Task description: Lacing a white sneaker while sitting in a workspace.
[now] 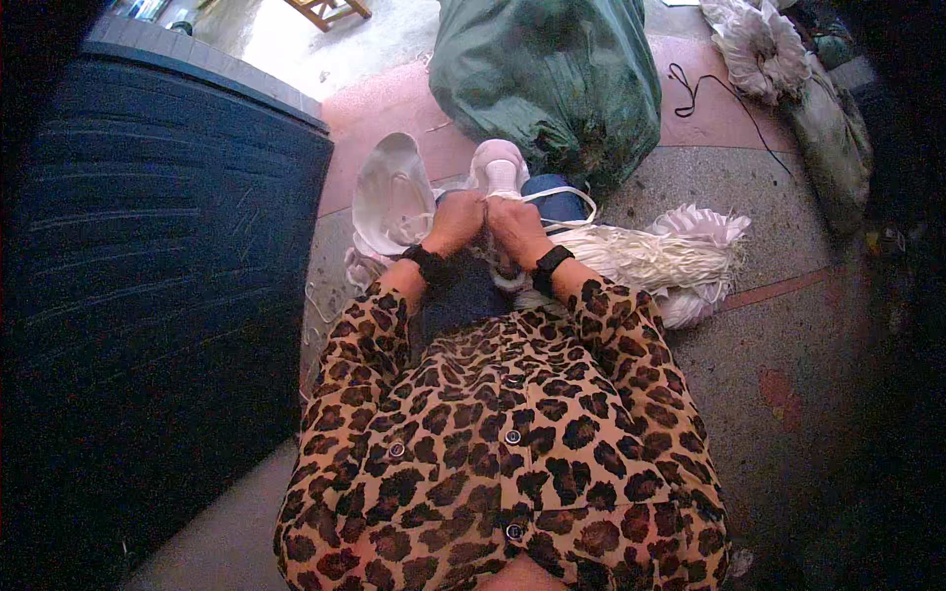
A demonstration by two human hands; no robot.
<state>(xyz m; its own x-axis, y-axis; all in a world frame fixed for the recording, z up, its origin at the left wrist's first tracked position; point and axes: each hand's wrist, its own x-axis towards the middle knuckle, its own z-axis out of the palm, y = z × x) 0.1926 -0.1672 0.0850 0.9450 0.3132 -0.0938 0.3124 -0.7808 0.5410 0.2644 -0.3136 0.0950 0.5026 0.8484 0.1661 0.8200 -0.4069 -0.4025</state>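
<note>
A pale pink and white shoe upper [498, 165] lies in front of me, its rounded toe pointing away. Both hands meet at its near end. My left hand [457, 223] is closed against the shoe's left side, fingertips mostly hidden. My right hand [516, 229] is closed beside it, and a white shoelace [581, 194] loops out to the right from its fingers. Just right of my right hand lies a thick bundle of cream-white shoelaces [631, 254]. On the left, a white, oval, hollow piece [372, 192] stands next to my left hand.
Beyond the shoe sits a big green sack [552, 79]. A dark blue panelled door [177, 227] closes off the left side. At the far right are stacked pale frilled pieces [754, 49] and a thin black cord [734, 94] on the floor. A wooden stool [327, 10] stands far off.
</note>
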